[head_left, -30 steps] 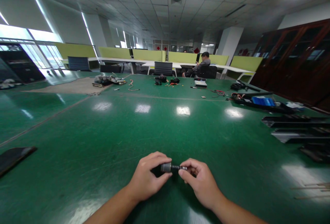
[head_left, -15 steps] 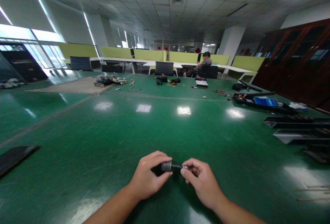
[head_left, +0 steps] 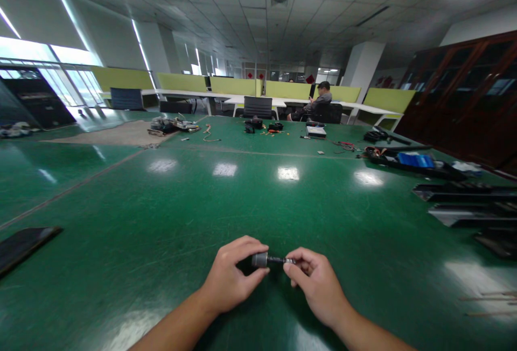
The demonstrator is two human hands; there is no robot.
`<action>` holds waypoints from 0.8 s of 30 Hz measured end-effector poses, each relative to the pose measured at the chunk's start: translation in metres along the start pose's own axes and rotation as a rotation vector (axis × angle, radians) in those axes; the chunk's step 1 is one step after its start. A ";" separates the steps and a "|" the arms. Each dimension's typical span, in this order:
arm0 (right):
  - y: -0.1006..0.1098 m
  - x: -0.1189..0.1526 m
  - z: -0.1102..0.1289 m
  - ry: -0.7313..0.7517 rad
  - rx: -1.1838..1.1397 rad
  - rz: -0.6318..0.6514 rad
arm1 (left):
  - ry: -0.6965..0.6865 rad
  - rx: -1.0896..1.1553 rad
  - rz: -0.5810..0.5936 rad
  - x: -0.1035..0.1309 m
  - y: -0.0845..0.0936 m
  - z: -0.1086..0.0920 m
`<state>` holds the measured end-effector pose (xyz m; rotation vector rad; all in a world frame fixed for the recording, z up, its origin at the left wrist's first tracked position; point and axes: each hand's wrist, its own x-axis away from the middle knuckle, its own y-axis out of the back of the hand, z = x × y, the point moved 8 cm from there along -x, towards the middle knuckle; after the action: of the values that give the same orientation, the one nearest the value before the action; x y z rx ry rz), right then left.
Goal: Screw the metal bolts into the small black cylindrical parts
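My left hand (head_left: 232, 276) grips a dark grey cylinder (head_left: 259, 260) between thumb and fingers. From its right end a thin black rod (head_left: 276, 260) runs to a silvery tip, and I cannot make out what kind of part this is. Thumb and forefinger of my right hand (head_left: 317, 283) are pinched on that tip, hiding part of it. The piece lies level, just above the green tabletop (head_left: 226, 200).
A flat dark slab (head_left: 28, 246) lies at the left edge. Black metal channels (head_left: 468, 213) and a blue item in a black tray (head_left: 414, 160) are on the right. Loose parts and wires (head_left: 173, 125) lie farther back. A person (head_left: 321, 100) sits beyond the table.
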<state>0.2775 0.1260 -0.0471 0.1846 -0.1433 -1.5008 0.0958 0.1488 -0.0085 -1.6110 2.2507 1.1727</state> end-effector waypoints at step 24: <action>0.002 -0.001 -0.003 -0.021 -0.057 -0.015 | 0.015 -0.016 -0.017 0.000 0.001 0.003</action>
<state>0.2797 0.1276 -0.0501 0.1237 -0.1160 -1.5205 0.0935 0.1514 -0.0101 -1.6467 2.2380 1.1812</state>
